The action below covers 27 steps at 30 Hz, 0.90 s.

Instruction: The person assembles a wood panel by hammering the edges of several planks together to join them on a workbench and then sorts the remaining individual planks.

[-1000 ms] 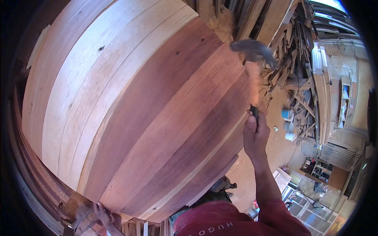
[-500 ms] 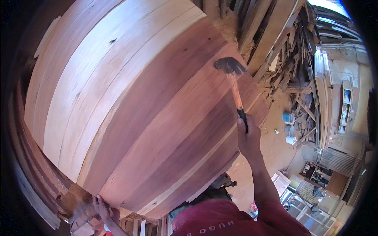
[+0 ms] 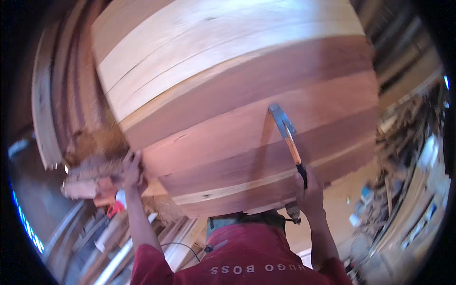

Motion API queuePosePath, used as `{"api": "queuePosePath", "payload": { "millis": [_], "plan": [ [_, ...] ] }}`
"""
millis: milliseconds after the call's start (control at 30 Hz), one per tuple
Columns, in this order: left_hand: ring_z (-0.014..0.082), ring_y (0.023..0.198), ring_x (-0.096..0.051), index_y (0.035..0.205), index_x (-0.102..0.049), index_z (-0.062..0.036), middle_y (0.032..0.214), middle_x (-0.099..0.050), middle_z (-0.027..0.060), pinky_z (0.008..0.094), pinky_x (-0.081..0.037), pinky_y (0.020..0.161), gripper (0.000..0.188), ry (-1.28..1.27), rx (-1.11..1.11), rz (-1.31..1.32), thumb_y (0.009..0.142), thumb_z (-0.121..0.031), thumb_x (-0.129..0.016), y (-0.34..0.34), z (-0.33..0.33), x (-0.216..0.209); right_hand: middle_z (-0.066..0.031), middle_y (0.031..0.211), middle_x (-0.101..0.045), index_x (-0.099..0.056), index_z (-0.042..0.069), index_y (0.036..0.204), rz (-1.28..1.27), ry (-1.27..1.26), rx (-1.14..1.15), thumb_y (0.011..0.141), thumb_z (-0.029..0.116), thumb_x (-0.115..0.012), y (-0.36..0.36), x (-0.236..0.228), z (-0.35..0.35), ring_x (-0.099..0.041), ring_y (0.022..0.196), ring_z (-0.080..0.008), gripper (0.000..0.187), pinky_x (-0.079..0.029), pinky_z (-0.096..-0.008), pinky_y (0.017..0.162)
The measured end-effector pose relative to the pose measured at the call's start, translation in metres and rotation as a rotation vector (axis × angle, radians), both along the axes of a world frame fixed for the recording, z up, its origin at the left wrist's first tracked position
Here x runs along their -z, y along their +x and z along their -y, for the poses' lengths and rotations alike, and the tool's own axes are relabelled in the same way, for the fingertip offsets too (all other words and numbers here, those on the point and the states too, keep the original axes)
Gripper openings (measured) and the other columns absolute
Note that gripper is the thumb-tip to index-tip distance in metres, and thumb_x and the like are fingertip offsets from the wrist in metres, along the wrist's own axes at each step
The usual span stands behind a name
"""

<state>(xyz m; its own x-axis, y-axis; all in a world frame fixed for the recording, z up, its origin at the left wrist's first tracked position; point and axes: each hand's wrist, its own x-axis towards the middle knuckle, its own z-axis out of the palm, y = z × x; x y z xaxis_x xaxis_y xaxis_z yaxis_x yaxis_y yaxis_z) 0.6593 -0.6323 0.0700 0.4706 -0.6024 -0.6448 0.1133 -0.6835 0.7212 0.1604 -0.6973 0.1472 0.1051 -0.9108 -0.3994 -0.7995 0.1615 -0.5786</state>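
Observation:
A large panel [image 3: 213,128] of joined wooden boards, pale at the far side and reddish brown nearer me, fills the middle of the view. My right hand [image 3: 311,194] is closed around the black grip of a claw hammer [image 3: 290,145]. The hammer's dark metal head is over the reddish boards, and a shadow falls beside it. At the panel's left edge my left hand [image 3: 133,173] is closed on the wood near the corner, its fingertips partly blurred.
Sawdust [image 3: 102,142] and long timbers [image 3: 71,80] lie to the left. A red-and-white object [image 3: 118,204] is below my left hand, near more boards [image 3: 114,247]. Scrap wood [image 3: 403,137] is heaped at the right. A dark tool [image 3: 293,209] pokes out under the panel's near edge.
My view has turned, so the panel appears rotated and the left arm shows more fully. The hammer has come nearer to me, its head now turned differently. My left hand is still at the panel's edge.

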Motion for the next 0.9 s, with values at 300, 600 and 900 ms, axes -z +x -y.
{"api": "queuePosePath", "payload": {
  "millis": [300,600,900],
  "plan": [
    [0.0095,0.096,-0.061,0.124,-0.06,-0.0018,0.112,-0.067,0.0037,0.0253,-0.05,0.085,0.033,-0.085,-0.077,-0.066,0.096,-0.019,-0.064,0.008,-0.015,0.016,-0.0183,0.075,-0.061,-0.054,0.001,0.115,0.091,-0.195,-0.245,0.098,0.025,-0.056,0.039,0.002,-0.009,-0.063,0.065,-0.039,0.03,-0.049,-0.0457,0.058],
    [0.0109,0.101,-0.062,0.124,-0.061,-0.0014,0.114,-0.067,0.0058,0.0256,-0.05,0.089,0.034,-0.158,-0.111,-0.12,0.095,-0.018,-0.065,0.006,-0.017,0.015,-0.0196,0.075,-0.059,-0.054,0.0,0.112,-0.053,-0.104,-0.254,0.1,0.025,-0.052,0.04,-0.015,0.011,-0.062,0.067,-0.0406,0.028,-0.046,-0.0454,0.059],
    [0.0104,0.098,-0.062,0.123,-0.061,-0.0018,0.11,-0.068,0.0047,0.0255,-0.049,0.089,0.034,-0.18,-0.08,-0.107,0.095,-0.021,-0.066,0.005,-0.011,0.02,-0.02,0.084,-0.06,-0.056,0.001,0.114,-0.074,-0.244,-0.1,0.102,0.034,-0.048,0.009,-0.003,0.008,-0.062,0.075,-0.0409,0.036,-0.048,-0.0455,0.067]
  ]
}}
